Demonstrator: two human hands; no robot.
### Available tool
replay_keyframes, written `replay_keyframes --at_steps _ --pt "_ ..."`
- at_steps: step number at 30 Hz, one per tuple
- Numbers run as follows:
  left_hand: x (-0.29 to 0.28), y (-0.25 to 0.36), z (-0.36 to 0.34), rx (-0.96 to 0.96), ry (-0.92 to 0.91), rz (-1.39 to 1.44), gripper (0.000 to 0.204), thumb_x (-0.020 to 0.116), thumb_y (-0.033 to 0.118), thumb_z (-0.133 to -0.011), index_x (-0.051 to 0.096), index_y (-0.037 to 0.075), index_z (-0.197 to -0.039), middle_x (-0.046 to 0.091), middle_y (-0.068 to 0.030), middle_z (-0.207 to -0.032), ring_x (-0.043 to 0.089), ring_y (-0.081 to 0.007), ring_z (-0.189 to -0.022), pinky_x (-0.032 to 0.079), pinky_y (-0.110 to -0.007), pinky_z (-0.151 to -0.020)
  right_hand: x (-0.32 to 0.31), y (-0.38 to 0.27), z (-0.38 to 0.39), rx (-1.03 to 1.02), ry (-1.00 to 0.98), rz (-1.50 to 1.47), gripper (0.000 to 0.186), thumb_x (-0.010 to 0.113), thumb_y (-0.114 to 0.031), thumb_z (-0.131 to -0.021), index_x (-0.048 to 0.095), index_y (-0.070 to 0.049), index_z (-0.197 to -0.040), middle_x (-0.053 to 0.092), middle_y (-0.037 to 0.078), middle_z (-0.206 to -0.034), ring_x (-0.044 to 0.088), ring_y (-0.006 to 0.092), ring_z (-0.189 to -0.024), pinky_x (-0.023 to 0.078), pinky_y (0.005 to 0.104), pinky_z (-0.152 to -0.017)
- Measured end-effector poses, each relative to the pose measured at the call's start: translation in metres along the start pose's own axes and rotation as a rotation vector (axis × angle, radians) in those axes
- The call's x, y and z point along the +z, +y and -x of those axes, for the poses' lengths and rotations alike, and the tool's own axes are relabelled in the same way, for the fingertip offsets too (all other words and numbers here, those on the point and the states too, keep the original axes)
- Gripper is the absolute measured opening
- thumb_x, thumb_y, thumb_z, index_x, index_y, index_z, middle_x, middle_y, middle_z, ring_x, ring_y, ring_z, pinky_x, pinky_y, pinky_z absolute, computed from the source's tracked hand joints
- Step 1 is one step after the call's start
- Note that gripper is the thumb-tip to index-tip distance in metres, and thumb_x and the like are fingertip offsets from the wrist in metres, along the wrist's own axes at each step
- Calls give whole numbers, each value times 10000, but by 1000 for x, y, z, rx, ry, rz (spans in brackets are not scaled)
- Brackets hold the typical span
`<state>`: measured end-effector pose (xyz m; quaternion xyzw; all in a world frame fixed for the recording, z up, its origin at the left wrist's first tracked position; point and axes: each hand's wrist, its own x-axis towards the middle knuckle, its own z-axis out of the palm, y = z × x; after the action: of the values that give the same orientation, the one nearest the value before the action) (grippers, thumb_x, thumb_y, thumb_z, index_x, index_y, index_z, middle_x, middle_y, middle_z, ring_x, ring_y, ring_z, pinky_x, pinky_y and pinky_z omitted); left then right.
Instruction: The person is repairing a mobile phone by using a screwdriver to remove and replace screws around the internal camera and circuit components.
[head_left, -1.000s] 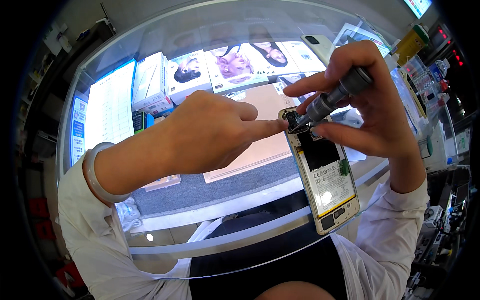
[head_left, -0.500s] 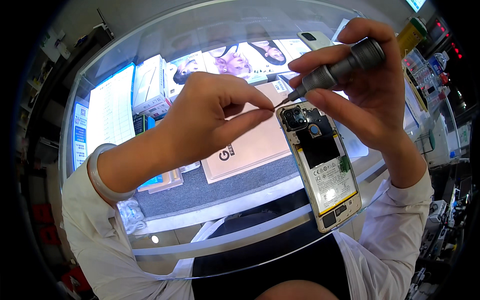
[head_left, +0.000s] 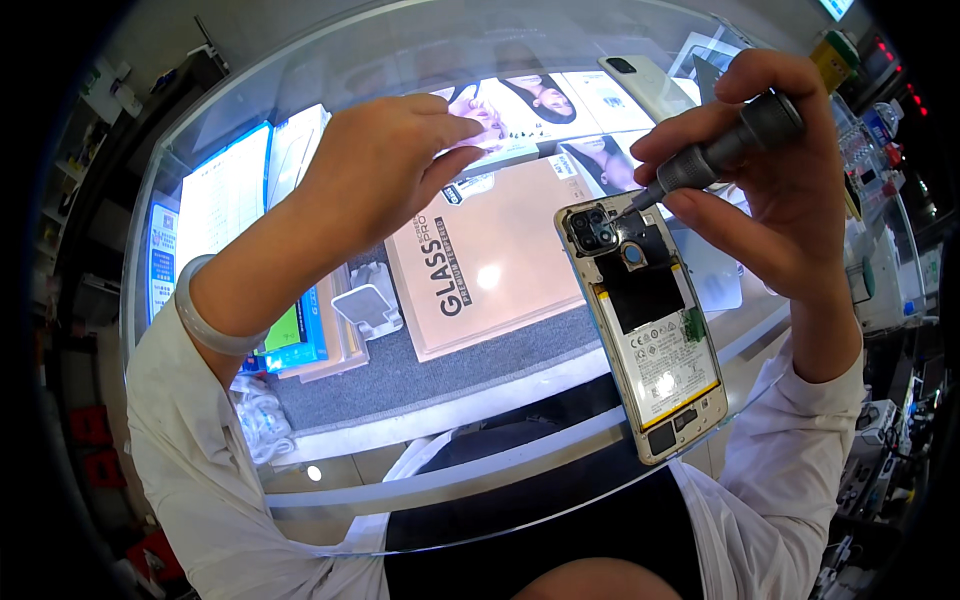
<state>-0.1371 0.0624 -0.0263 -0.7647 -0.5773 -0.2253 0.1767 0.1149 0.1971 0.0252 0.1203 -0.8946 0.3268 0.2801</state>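
Note:
My right hand [head_left: 775,190] holds a dark grey screwdriver [head_left: 715,150] tilted between thumb and fingers. Its thin tip points down at the phone's upper part, beside the camera block. The opened phone [head_left: 715,395] lies lengthwise on the glass counter, its back cover off. A black camera block [head_left: 592,231], a white battery [head_left: 660,360] and a black sheet show inside it. Over to the left, my left hand [head_left: 400,150] hovers above the far boxes, thumb and forefinger slightly apart and nothing visible between them. Small dark specks [head_left: 525,134], too small to name, lie just right of its fingertips.
Under the glass are a pink-beige box [head_left: 510,270], picture boxes [head_left: 540,105] and a white stand [head_left: 368,305]. A white phone back cover [head_left: 645,85] lies at the far right. Bottles and containers [head_left: 880,125] crowd the right side.
My left hand has left the screwdriver tip and moved left and away, its thumb and forefinger parting. My right hand has shifted slightly right, bringing the screwdriver tip over the phone.

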Motion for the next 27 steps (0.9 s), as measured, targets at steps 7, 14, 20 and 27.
replay_keyframes --at_steps 7,14,20,27 --pt "-4 5 2 52 -45 37 146 694 51 -779 706 84 -920 601 -65 -673 566 -200 -536 429 -308 -491 0 -2 -7 -67 -149 -37 573 659 65 -707 333 -40 -1166 679 174 -912 687 209 -822 548 257 -681" --pt "-3 4 1 84 -32 70 202 674 23 -777 686 82 -970 600 -70 -672 561 -197 -521 429 -312 -482 5 1 -4 -68 -151 -8 592 678 63 -687 347 -44 -1166 681 162 -910 688 188 -811 557 252 -672" --pt "-6 10 1 69 -45 89 200 678 15 -774 684 78 -964 592 -62 -662 549 -186 -520 411 -300 -477 4 4 -5 -91 -166 -11 604 673 68 -690 342 -40 -1184 683 152 -918 688 192 -818 572 260 -684" --pt "-12 34 1 139 -71 320 245 714 18 -740 685 69 -978 557 -46 -628 510 -155 -494 357 -299 -444 5 4 -3 -62 -149 -17 605 668 73 -689 337 -42 -1182 680 158 -911 689 197 -826 573 255 -683"
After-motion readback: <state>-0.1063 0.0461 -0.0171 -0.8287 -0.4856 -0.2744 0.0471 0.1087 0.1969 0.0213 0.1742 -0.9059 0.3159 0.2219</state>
